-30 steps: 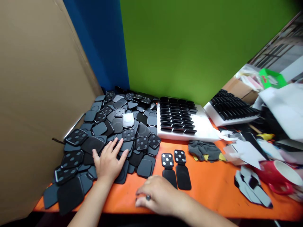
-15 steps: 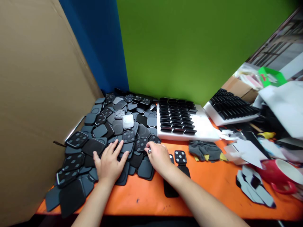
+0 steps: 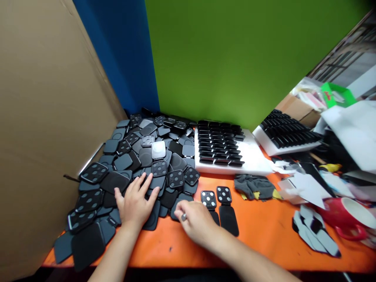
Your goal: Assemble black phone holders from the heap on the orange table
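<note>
A big heap of black flat square pieces (image 3: 129, 156), some with white dots, covers the left of the orange table (image 3: 264, 235). My left hand (image 3: 135, 203) lies flat on the heap with its fingers spread. My right hand (image 3: 195, 221), a ring on one finger, is curled over a black flat piece (image 3: 177, 203) at the heap's front edge. Just right of it two dotted pieces (image 3: 208, 199) (image 3: 223, 194) lie side by side, each with a plain black pad (image 3: 228, 219) below it.
A white tray (image 3: 255, 158) with rows of black pieces stands behind, and a second tray (image 3: 273, 149) sits further right. A grey cloth (image 3: 254, 187), paper scraps (image 3: 305, 188) and a red mug (image 3: 346, 219) lie to the right. Cardboard (image 3: 44, 117) walls the left.
My right hand reached into the heap half a second ago and has now drawn back towards me to the heap's front edge. My left hand has stayed flat on the heap.
</note>
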Demonstrator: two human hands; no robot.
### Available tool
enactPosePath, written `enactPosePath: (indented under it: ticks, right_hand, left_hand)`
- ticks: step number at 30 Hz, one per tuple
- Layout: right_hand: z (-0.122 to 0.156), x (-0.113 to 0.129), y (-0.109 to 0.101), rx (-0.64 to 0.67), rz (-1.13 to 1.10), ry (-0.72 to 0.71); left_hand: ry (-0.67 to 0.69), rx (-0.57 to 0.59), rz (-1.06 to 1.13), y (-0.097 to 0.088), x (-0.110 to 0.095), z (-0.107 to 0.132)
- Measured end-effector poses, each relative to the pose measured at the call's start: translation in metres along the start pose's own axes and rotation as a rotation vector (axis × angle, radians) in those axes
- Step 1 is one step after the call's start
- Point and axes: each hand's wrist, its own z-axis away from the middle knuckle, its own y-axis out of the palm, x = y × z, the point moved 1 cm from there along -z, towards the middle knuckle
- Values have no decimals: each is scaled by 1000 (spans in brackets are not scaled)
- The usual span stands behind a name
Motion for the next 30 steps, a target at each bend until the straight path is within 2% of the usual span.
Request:
enactPosePath:
  ticks: [3, 7, 11, 21, 25, 30]
  right_hand:
    - [-4, -1, -4, -77, 45, 67]
    - [-30, -11, -16, -164, 201, 159]
    - [-46, -12, -22, -129, 324, 139]
    - [-54, -6, -22, -28, 430, 46]
    - [-31, 6, -16, 33, 280, -2]
    - [29, 29, 37, 356, 84, -327]
  left_hand:
    - [-2, 2, -3, 0, 0, 0]
    - [-3, -3, -17, -1, -1, 0]
    - [-2, -5, -35, 0, -1, 0]
    - [-2, -8, -15, 1, 0, 0]
    - [-10, 3, -6, 0, 0, 0]
    - [-13, 1, 3, 0, -1, 0]
